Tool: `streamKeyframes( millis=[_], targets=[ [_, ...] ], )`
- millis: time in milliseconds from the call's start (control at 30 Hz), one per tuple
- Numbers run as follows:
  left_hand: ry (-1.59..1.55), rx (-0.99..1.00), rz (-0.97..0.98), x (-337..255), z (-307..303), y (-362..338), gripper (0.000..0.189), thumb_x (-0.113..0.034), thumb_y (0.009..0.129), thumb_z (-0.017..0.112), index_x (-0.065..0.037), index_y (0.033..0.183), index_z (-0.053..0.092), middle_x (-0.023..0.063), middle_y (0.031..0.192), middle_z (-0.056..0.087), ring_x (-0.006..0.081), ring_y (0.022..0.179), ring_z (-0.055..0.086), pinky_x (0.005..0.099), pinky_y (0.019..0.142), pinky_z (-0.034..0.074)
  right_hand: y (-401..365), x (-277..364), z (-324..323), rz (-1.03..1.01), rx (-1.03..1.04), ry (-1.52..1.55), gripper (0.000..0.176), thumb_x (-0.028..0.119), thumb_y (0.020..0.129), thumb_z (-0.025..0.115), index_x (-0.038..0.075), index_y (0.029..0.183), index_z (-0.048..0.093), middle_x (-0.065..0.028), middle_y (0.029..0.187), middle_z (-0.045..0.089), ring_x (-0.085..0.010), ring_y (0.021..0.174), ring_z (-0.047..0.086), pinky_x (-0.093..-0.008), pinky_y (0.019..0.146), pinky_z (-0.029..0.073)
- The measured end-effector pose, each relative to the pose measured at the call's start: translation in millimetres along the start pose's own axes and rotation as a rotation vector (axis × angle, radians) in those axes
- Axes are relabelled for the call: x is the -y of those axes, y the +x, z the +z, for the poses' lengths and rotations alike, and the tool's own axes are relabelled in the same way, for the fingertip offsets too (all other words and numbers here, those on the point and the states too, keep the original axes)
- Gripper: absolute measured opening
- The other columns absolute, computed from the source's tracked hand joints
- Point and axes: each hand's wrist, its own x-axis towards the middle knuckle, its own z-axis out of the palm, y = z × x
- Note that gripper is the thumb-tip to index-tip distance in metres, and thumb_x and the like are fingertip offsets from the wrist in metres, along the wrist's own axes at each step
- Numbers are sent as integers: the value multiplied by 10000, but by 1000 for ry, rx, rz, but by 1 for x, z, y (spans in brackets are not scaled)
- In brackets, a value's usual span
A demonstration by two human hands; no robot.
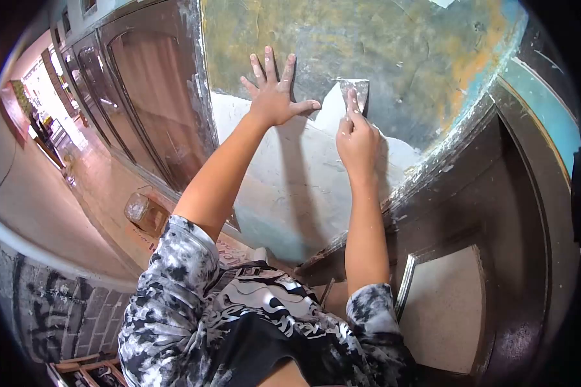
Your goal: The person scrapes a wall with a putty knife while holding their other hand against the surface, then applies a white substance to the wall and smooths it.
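My left hand [273, 102] lies on the wall with its fingers spread, holding nothing. To the right of it, my right hand [357, 143] grips a putty knife [362, 91], the index finger stretched along the metal blade. The blade is against the wall, at the border between the mottled grey-green and ochre surface [394, 48] above and the white layer [265, 158] below. A bright white patch [330, 111] shows just left of the blade. The knife's handle is hidden in my fist. White specks cover fingers on both hands.
Dark wooden panelled doors [150, 97] stand left of the wall. A dark wooden frame [461, 174] with chipped white edges runs along the right. A small brown stool [147, 214] is on the floor at left, near a passage [87, 151].
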Motion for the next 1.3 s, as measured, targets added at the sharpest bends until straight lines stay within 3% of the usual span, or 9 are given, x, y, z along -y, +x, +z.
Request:
streamKeyframes(
  millis=[133, 267, 300, 600, 700, 800, 1233, 1267, 1300],
  targets=[
    [3, 19, -22, 0, -5, 1, 1446, -928, 624, 676, -172, 1681, 42, 320, 1675, -187, 591, 1500, -220, 853, 1071, 15, -14, -8, -2, -16, -18, -25, 529, 90, 916, 606, 211, 1430, 632, -203, 836, 702, -417, 719, 660, -488, 647, 512],
    [38, 54, -10, 3, -6, 0, 1439, -926, 624, 678, -180, 1682, 48, 321, 1675, -184, 597, 1500, -211, 852, 1074, 35, -40, -35, 2, 4, -11, -82, 560, 98, 899, 625, 232, 1444, 625, -184, 844, 713, -374, 698, 676, -481, 624, 519],
    [40, 72, -14, 3, -7, 1, 1438, -927, 624, 678, -194, 1682, 37, 316, 1676, -188, 594, 1502, -209, 851, 1076, 40, -40, -24, -5, 62, 1, -70, 462, 154, 955, 591, 246, 1403, 655, -199, 885, 724, -424, 756, 677, -490, 655, 516],
    [59, 142, -38, 3, -9, 1, 1449, -939, 622, 662, -209, 1680, -6, 304, 1677, -203, 576, 1510, -213, 838, 1090, 31, -63, -55, 2, 32, -8, -103, 521, 103, 893, 631, 217, 1400, 662, -208, 920, 729, -426, 740, 671, -483, 658, 515],
    [49, 150, -34, 2, -12, 1, 1462, -938, 621, 665, -187, 1679, -8, 312, 1672, -208, 578, 1508, -217, 838, 1090, 30, -66, -59, 6, -39, -82, -121, 554, 118, 865, 661, 258, 1401, 669, -109, 741, 679, -334, 650, 659, -455, 600, 505],
    [52, 174, -50, 1, -13, 1, 1471, -938, 619, 668, -177, 1677, -13, 313, 1669, -214, 577, 1505, -227, 836, 1091, 23, -61, -50, 1, 36, 21, -127, 527, 147, 902, 637, 241, 1420, 645, -181, 815, 696, -409, 716, 660, -480, 640, 503],
    [52, 188, -48, 4, -8, 2, 1498, -940, 609, 671, -144, 1674, -19, 329, 1656, -233, 599, 1491, -233, 840, 1083, 16, -47, -38, 9, 8, 12, -112, 551, 167, 918, 631, 253, 1461, 602, -151, 857, 704, -393, 739, 665, -500, 653, 515],
    [19, 155, -38, 6, -6, 2, 1470, -951, 603, 657, -191, 1679, 5, 298, 1669, -234, 582, 1495, -246, 846, 1080, -2, -46, -37, 10, 4, -5, -135, 573, 164, 904, 647, 263, 1466, 598, -130, 801, 682, -375, 712, 658, -500, 634, 512],
    [-14, 123, -28, 5, -7, 1, 1444, -963, 596, 643, -238, 1683, 28, 267, 1681, -234, 566, 1499, -259, 851, 1076, -19, -42, -32, 8, 43, 33, -102, 533, 157, 930, 624, 212, 1460, 603, -202, 844, 697, -425, 738, 656, -496, 653, 505]
  ],
)
